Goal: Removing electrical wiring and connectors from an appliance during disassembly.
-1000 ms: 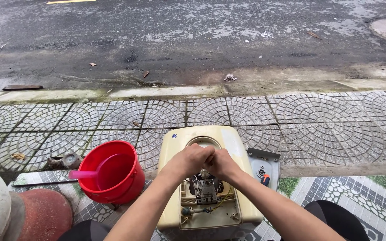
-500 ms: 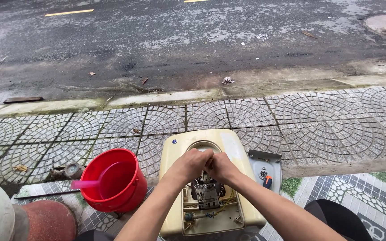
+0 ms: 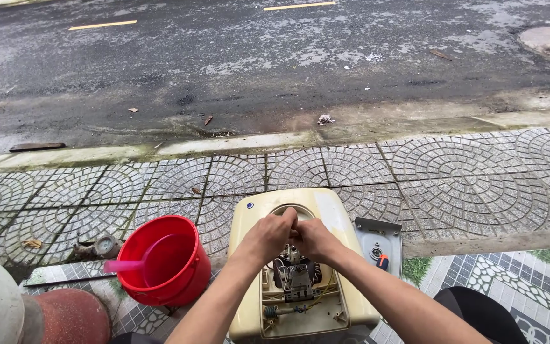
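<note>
Working close together at the lower middle of the frame, the left hand (image 3: 267,234) and the right hand (image 3: 313,238) meet over the opened cream-coloured plastic appliance housing (image 3: 326,210), a rounded, boxy shell lying on its back on the patterned paving (image 3: 466,185). Both sets of fingers are curled nearly shut, knuckles touching, pinching something small just above the dark metal terminal block with its wires (image 3: 296,280); what exactly they grip is hidden between them, so I cannot tell its shape.

A job like this seems to go best with short, steady movements: keep the wrists low and braced against each other, pull straight along the part and not sideways, and keep the thin wires below from being tugged, since the old plastic looks brittle and yellowed.

Inside the shell, the cavity shows a small coiled spring and a rod near its lower left edge, with yellowish leads looping round the block. Just right of the housing lies a flat grey plastic cover plate (image 3: 377,239), and on it a short tool with an orange and black handle (image 3: 383,261). At lower left stands a glossy red plastic bucket (image 3: 189,283) with a pink plastic scoop (image 3: 151,261) inside, its handle poking over the left rim. The paving is rough grey stone set in fan-shaped arcs; beyond the kerb, wet dark asphalt fills the upper frame.
</note>
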